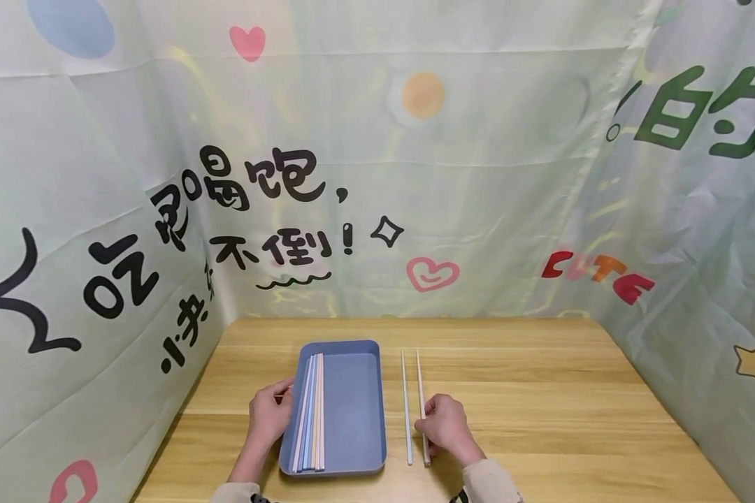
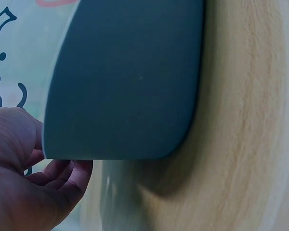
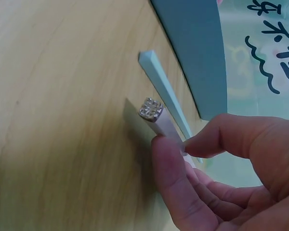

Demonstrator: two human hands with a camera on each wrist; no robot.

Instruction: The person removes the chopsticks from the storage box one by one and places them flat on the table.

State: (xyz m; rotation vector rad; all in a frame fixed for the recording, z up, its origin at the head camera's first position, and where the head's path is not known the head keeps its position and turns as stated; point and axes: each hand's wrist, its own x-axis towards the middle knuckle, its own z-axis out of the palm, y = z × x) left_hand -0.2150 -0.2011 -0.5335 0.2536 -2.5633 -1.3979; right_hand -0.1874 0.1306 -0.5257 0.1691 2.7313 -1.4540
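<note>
A blue-grey tray (image 1: 355,412) lies on the table, with several pastel chopsticks (image 1: 311,412) lengthwise along its left side. My left hand (image 1: 270,412) holds the tray's left edge; in the left wrist view, the tray wall (image 2: 120,86) hides part of the fingers (image 2: 79,178). Right of the tray, my right hand (image 1: 445,423) pinches a pale chopstick (image 1: 421,384) near its thick end. That end has a glittery silver tip (image 3: 151,109) in the right wrist view. Between it and the tray, a light blue chopstick (image 1: 406,412) lies on the table, untouched.
The wooden table (image 1: 541,405) extends to the right of my right hand. Printed cloth (image 1: 497,209) with dark lettering, hearts and stars hangs at the back and on both sides of the table.
</note>
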